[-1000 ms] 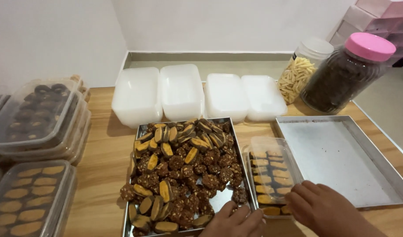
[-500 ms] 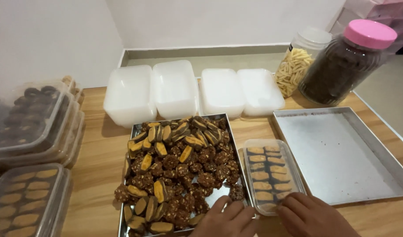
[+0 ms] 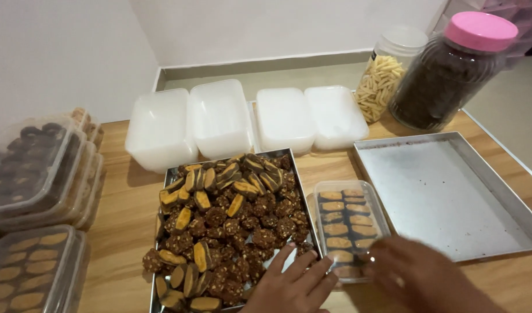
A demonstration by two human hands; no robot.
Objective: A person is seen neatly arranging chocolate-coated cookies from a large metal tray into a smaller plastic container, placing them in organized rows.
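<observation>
A metal tray [image 3: 301,191] heaped with dark nutty cookies [image 3: 237,229] and yellow-topped ones sits in front of me. My left hand [image 3: 292,284] rests with fingers spread on the tray's near right corner, among the cookies. Right of the tray lies a small clear plastic box [image 3: 350,229] filled with rows of yellow-topped cookies. My right hand [image 3: 422,278], blurred, touches the box's near end. Whether either hand holds a cookie is hidden.
An empty metal tray [image 3: 451,191] lies at the right. Several upturned white containers [image 3: 219,119] line the back. Two jars stand at back right, one pink-lidded [image 3: 451,69], one with pale sticks [image 3: 387,72]. Stacked lidded cookie boxes [image 3: 34,174] sit at the left.
The view has shifted slightly. My right hand slid left onto the near end of the small clear box; my left hand stays at the tray's corner, fingers now more spread.
</observation>
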